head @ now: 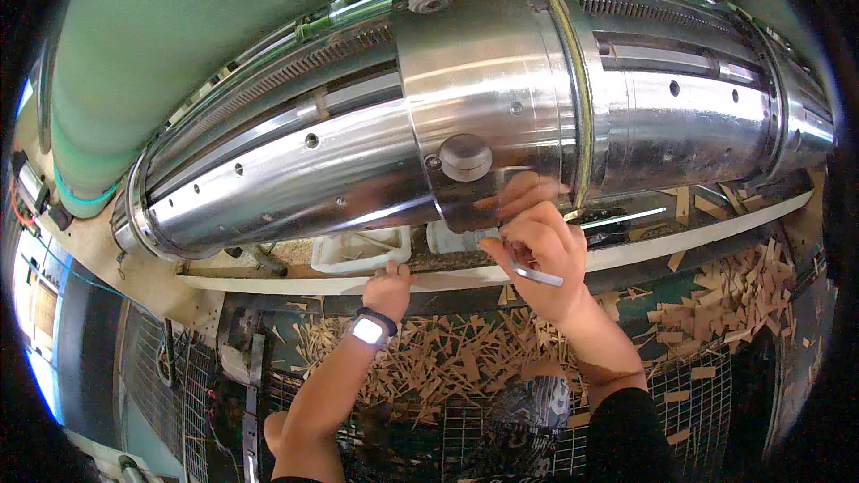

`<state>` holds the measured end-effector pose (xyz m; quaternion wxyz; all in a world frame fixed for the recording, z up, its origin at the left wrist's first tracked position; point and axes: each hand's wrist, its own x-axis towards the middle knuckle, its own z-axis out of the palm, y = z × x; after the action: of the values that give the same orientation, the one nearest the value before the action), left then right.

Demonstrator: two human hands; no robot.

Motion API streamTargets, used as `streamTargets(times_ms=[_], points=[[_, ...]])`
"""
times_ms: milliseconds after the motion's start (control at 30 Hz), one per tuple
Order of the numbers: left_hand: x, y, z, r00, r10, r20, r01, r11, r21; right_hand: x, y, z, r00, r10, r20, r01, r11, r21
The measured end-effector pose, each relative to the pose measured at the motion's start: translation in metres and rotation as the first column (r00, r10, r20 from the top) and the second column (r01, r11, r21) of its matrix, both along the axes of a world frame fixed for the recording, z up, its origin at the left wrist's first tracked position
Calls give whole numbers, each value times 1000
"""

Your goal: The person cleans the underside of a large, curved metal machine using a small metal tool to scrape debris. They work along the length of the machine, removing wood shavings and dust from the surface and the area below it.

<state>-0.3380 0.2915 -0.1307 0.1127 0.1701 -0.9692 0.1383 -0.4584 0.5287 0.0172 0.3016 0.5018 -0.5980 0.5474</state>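
Note:
My right hand (551,256) is closed around a thin metal bar tool (537,276), perhaps a hex key. It is held against the lower face of a wide steel collar (483,74) on a long machine shaft (288,174). The tool's far end is hidden by my fingers. A round steel knob or boss (465,157) stands out of the collar just above and left of that hand. My left hand (388,292), with a lit watch at the wrist, curls its fingers over a pale rail (456,280), beside a white plastic tray (362,249).
A large green roller (201,33) curves behind the shaft. Toothed racks (295,64) run along it, and a yellowish band (570,60) circles the collar's right side. Cardboard scraps (456,355) cover the floor and wire mesh (463,443) below. A pale grey container (460,238) sits under the collar.

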Motion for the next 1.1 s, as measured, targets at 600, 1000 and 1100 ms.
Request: streamTargets(times_ms=[600, 1000, 1100], points=[[8, -9, 0, 1000, 18, 22, -21, 992, 123, 15, -5, -8, 997, -61, 47, 56, 994, 98], [7, -14, -9, 990, -97, -104, 112, 981, 156, 35, 9, 15, 973, -109, 203, 68, 978, 198], [9, -18, -3, 987, -122, -106, 146, 954, 260, 43, 13, 19, 965, -102, 243, 39, 967, 252]])
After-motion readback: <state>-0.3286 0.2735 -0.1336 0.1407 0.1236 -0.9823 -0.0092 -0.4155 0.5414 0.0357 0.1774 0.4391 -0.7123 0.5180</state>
